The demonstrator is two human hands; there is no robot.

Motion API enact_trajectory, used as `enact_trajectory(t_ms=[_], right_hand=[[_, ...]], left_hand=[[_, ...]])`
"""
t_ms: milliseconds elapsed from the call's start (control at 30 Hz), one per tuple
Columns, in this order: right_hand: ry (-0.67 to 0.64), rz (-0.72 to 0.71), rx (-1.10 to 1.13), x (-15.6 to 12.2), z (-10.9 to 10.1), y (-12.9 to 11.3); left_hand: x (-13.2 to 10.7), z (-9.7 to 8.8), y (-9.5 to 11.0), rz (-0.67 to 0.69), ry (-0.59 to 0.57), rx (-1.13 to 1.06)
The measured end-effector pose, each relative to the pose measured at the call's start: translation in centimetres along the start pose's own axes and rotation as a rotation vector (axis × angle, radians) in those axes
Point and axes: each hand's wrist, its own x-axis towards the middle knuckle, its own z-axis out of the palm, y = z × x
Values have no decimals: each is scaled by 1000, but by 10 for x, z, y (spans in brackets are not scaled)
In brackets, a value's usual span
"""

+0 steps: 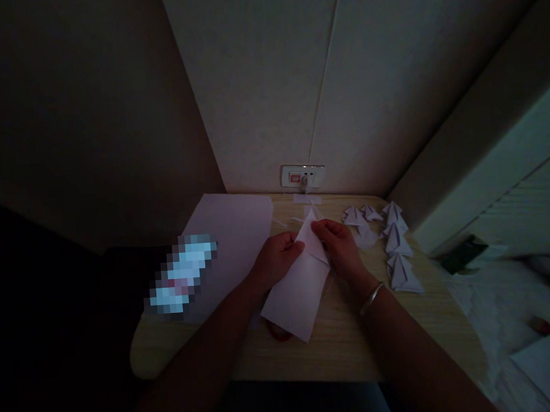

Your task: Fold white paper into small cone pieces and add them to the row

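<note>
A white sheet of paper (296, 292), folded to a point at its far end, lies slanted on the wooden table (341, 346). My left hand (277, 258) pinches its left folded edge near the tip. My right hand (340, 244), with a bracelet on the wrist, presses fingers closed on the right fold of the same tip. Both hands meet at the pointed end.
Several folded white paper shapes (397, 254) lie in a row at the table's right. A stack of flat white sheets (239, 233) lies at the left, with a blurred-out object on it. A wall socket (302, 176) sits behind. Something red (278, 332) peeks from under the paper. A bed lies to the right.
</note>
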Motion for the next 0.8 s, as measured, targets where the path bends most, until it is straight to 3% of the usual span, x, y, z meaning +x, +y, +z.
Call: enact_trajectory(t_ms=[333,600,800], right_hand=[[23,-39,-108,-2,2,-4],[-82,0,-134,-1,2,-3],[-72,-4,-236,3,-3,0]], left_hand=[[1,1,-2,-12,29,19],[3,-4,-4,-23,170,40],[3,-5,-2,-49,155,32]])
